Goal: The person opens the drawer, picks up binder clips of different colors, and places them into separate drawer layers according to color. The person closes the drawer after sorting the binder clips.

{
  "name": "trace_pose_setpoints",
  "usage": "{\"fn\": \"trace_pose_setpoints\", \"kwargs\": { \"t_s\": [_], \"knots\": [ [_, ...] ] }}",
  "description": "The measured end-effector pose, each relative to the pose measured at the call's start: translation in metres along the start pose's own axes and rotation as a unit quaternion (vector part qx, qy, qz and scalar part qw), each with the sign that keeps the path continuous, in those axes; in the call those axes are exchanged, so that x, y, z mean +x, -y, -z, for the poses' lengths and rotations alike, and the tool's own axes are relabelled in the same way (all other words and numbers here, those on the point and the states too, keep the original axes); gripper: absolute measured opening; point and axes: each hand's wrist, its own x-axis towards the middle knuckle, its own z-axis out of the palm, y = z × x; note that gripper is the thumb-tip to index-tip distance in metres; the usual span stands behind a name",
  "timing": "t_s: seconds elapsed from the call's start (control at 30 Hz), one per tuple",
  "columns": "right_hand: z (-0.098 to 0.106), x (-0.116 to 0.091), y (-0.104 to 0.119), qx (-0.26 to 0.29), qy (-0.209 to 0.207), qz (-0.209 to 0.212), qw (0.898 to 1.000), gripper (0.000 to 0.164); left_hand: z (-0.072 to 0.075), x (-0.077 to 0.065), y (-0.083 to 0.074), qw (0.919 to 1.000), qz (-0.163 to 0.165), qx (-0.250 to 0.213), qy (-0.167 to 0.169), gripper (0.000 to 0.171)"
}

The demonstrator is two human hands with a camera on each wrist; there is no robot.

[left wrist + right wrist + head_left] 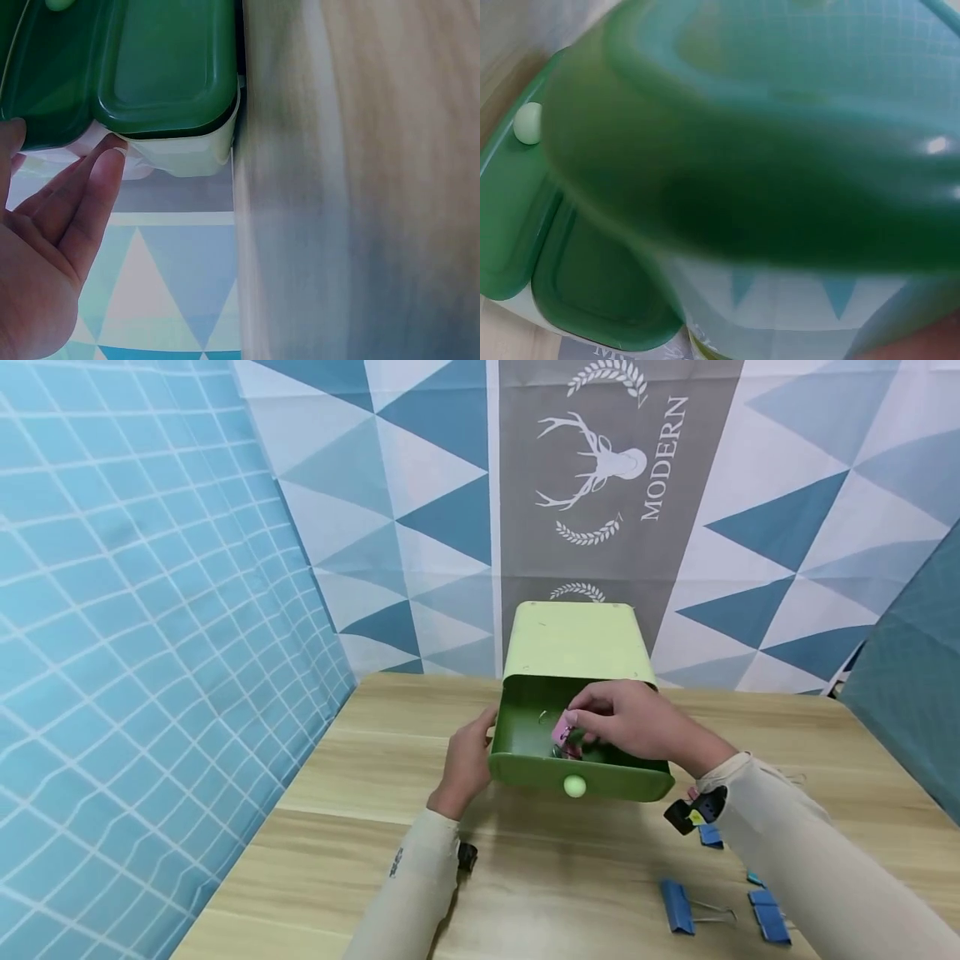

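Note:
A light green desktop drawer unit (576,642) has its dark green top drawer (528,768) pulled out. Over the inside of that drawer, my right hand (628,718) pinches a pink binder clip (560,728) between thumb and fingers. Small clip parts lie just below it in the drawer. My left hand (467,764) stays by the drawer's left side; in the left wrist view its fingers (94,206) extend nearly straight to the unit's edge. The right wrist view is filled by the blurred open drawer (765,172), which hides the right hand's fingers and the clip.
Below the open drawer are closed drawer fronts (600,289), one with a round pale knob (527,124). Several blue binder clips (677,906) lie on the wooden table (330,852) at the right. A patterned cloth (435,527) hangs behind.

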Motion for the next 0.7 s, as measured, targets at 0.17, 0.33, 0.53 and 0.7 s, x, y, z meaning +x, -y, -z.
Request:
{"fn": "trace_pose_setpoints", "kwargs": {
  "t_s": [0.17, 0.33, 0.53, 0.7],
  "knots": [
    [0.0, -0.002, -0.004, 0.001, -0.001, -0.006, 1.0, 0.026, -0.001, -0.001, -0.002, 1.0, -0.005, 0.003, -0.002, 0.051],
    [0.008, -0.005, -0.006, 0.02, -0.014, -0.005, 1.0, 0.034, -0.002, 0.0, -0.002, 1.0, 0.004, -0.005, 0.003, 0.052],
    [0.022, -0.019, -0.01, 0.027, -0.059, 0.004, 0.998, 0.034, -0.003, 0.002, -0.002, 0.9999, 0.009, -0.004, 0.004, 0.048],
    [0.029, -0.033, -0.018, 0.022, -0.115, -0.018, 0.993, 0.035, -0.006, 0.003, 0.0, 1.0, 0.003, 0.0, 0.001, 0.043]
  ]
}}
